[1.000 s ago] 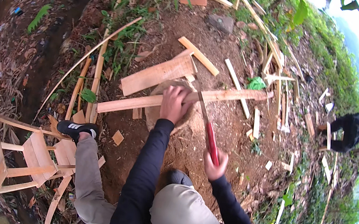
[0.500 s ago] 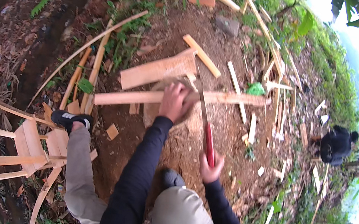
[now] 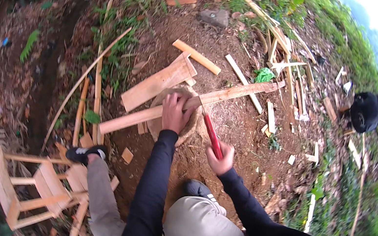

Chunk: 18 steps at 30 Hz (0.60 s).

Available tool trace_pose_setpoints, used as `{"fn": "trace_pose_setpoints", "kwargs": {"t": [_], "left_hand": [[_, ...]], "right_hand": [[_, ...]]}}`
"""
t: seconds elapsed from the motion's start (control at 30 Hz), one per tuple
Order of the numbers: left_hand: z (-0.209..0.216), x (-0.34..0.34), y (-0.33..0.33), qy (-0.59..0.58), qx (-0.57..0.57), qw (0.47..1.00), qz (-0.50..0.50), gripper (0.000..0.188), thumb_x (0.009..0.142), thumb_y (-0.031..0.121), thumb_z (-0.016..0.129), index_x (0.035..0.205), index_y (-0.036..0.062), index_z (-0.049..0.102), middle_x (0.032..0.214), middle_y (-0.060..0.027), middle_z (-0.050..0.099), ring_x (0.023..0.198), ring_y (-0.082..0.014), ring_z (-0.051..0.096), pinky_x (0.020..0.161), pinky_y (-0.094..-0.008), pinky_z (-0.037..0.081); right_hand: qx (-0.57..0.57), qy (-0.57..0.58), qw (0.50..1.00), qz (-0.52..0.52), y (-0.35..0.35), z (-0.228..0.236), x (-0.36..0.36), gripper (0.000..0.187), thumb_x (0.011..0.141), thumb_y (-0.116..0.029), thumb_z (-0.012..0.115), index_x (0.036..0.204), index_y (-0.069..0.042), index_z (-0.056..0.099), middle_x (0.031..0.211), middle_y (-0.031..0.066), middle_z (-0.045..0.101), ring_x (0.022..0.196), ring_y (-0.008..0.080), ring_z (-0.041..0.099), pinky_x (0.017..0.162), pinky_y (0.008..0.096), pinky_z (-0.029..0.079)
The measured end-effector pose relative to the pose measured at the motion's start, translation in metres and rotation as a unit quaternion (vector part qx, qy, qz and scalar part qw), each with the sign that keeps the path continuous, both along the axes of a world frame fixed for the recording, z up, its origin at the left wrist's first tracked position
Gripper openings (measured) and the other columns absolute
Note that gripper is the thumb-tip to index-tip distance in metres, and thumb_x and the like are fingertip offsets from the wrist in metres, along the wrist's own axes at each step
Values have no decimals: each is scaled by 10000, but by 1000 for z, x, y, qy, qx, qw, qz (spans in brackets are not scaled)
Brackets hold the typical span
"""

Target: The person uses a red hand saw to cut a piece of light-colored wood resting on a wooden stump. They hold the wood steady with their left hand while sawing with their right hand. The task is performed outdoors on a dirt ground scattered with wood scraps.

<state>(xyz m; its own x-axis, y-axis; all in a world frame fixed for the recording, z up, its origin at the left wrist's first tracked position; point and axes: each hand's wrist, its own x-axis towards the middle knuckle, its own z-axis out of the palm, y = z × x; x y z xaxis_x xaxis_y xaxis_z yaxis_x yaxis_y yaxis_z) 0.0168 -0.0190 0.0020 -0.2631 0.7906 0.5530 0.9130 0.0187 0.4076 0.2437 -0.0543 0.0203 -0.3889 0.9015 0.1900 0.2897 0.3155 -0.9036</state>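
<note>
Left hand (image 3: 176, 112) presses flat on the long pale wooden plank (image 3: 186, 105), pinning it across the round tree-stump block (image 3: 187, 126); grip unchanged from half a second back; right hand (image 3: 220, 158) is closed round the red-handled chopping tool (image 3: 211, 134), which now sits lower, its blade end touching the plank's near edge just beside the left hand; I judge a cut is landing; plank has not shifted; small unfinished wooden stool (image 3: 27, 186) stands well apart at left.
</note>
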Motion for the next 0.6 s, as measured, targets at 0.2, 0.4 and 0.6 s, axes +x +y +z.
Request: {"fn": "trace_pose_setpoints", "kwargs": {"t": [0.2,0.4,0.6], "left_hand": [[-3,2,6,15,-19,1000,-8,401,813,339,758,1119,88,694,1056,-108,564,1042,-326,523,912,-459,418],[-3,2,6,5,-25,1000,-1,387,813,326,760,1110,85,698,1031,-114,573,1014,-330,522,899,-463,421],[-4,7,7,18,-33,999,8,407,803,332,760,1124,91,692,1066,-123,564,1047,-355,524,936,-469,415]], "right_hand": [[-20,30,999,1,-34,15,41,213,793,-113,681,637,-44,553,489,90,445,419,158,478,469,341,411],[0,28,997,67,-11,12,39,324,782,-212,824,700,-62,548,532,56,519,438,178,520,473,329,429],[-84,39,995,36,-14,11,43,346,860,-270,782,673,-51,590,483,34,472,436,103,471,458,309,404]]}}
